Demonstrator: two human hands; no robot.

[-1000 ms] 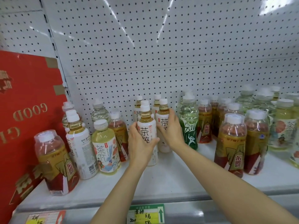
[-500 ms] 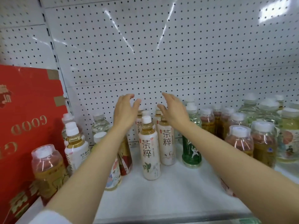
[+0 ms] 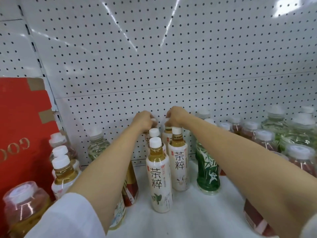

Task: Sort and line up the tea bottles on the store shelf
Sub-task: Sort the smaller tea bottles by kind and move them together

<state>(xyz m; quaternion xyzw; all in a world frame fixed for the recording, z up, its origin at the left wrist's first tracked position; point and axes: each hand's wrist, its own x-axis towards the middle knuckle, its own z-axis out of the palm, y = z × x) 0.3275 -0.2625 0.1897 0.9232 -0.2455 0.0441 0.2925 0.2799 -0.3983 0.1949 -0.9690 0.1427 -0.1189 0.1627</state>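
Note:
Two white-labelled tea bottles stand in the shelf's middle, one in front [image 3: 159, 176] and one just behind to its right [image 3: 178, 162]. Behind them, against the pegboard, stand two more white-capped bottles, mostly hidden. My left hand [image 3: 143, 121] is closed over the cap of the back left bottle. My right hand [image 3: 175, 117] is closed over the cap of the back right bottle. Both arms reach over the front bottles. A green-labelled bottle [image 3: 207, 170] stands to the right, partly behind my right forearm.
A red cardboard box [image 3: 22, 127] stands at the left. Several mixed bottles [image 3: 63, 170] crowd the left side, and several red- and green-labelled bottles [image 3: 267, 136] fill the right. The white shelf floor [image 3: 188, 219] shows in front. A pegboard wall [image 3: 154, 66] backs the shelf.
My hands let go of the two front white bottles, rose open over them, and have now reached to the back and closed on the caps of the two rear bottles.

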